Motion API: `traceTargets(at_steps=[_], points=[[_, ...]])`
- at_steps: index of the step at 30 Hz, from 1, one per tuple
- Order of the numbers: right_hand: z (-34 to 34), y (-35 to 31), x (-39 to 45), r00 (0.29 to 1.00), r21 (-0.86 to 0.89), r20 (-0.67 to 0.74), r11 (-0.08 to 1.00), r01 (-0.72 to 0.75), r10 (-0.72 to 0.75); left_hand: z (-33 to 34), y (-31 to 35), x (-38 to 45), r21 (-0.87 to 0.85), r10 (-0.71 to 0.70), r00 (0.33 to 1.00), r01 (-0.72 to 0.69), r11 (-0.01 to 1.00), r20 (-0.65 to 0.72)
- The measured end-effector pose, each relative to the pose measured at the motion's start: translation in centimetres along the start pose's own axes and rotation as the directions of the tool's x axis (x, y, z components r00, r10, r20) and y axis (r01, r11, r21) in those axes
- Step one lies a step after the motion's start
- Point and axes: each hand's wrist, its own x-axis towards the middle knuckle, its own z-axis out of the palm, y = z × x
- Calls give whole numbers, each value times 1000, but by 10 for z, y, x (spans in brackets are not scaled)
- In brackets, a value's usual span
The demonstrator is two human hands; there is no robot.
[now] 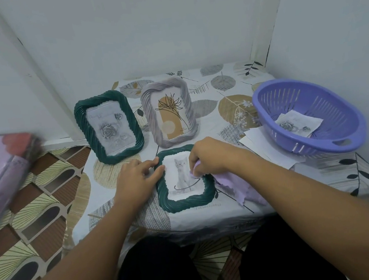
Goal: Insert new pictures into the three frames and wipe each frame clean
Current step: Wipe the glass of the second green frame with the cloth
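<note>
The right hand point(208, 157) pinches a lilac cloth point(235, 187) in its grip, on the glass of the cat frame point(183, 181) lying flat on the counter point(142, 220). The left hand point(137, 177), fingers spread, steadies the frame's far edge. A hard wipe could shove it into the two upright frames point(108, 127) just beyond. The basket point(309, 116) sits well clear.

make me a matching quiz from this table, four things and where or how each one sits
Things:
1. rose frame
2. kitten frame
3. lilac cloth
4. loose rose print

States:
A. inside the purple basket
B. gripped by the right hand
C. standing upright at the back left
D. lying flat, steadied by the left hand

Pairs: 1-C, 2-D, 3-B, 4-A
</note>
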Motion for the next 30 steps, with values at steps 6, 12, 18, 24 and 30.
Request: traceTargets(at_steps=[6,12,18,24,30], points=[[7,6,-3,998,86,-60,996,38,-33,-1,1,0,8,-6,1000,6,1000,6],[-1,12,-7,997,126,55,991,40,-47,-1,1,0,10,-13,1000,13,1000,10],[9,12,-4,994,180,51,980,81,-92,-1,1,0,7,-14,1000,14,1000,9],[17,6,-4,993,257,-57,959,114,-103,0,2,0,-1,-9,1000,9,1000,-6],[15,0,-3,990,231,-70,963,136,-123,0,2,0,-9,-6,1000,6,1000,-13]])
